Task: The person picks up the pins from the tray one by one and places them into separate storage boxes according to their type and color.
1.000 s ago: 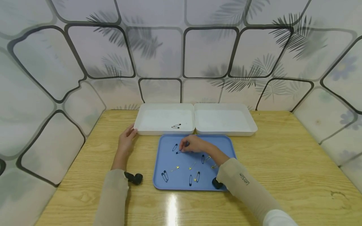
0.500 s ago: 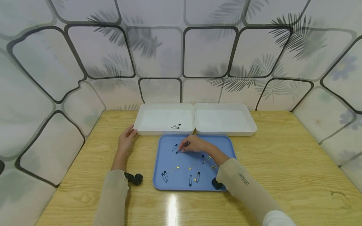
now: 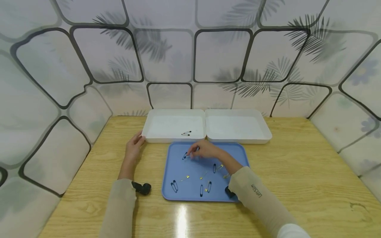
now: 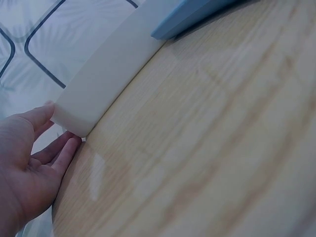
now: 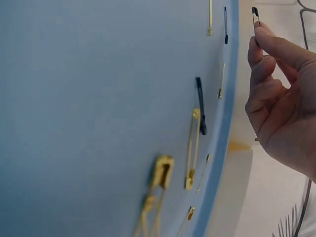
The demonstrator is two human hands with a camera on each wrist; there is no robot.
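Note:
My right hand (image 3: 205, 149) is over the blue tray (image 3: 178, 195) and pinches a black safety pin (image 5: 256, 18) between thumb and finger. In the head view this pin overlaps another black safety pin (image 3: 184, 156); I cannot tell whether they touch. Several black and gold safety pins lie scattered on the blue tray, among them a gold safety pin (image 5: 192, 148) and a black safety pin (image 5: 201, 106). At the left end of the left white tray (image 3: 163, 140), my left hand (image 3: 134, 147) touches the front corner with thumb and fairly straight fingers. Black safety pins (image 3: 186, 133) lie inside that tray.
The right white tray (image 3: 238, 141) stands against the left one, both behind the blue tray. A patterned cloth wall (image 3: 220, 56) rises behind them. All trays rest on a wooden table (image 3: 300, 175).
My right hand has lifted the black safety pin slightly and moved it up toward the neighbouring black pin. My left hand stays at the tray corner.

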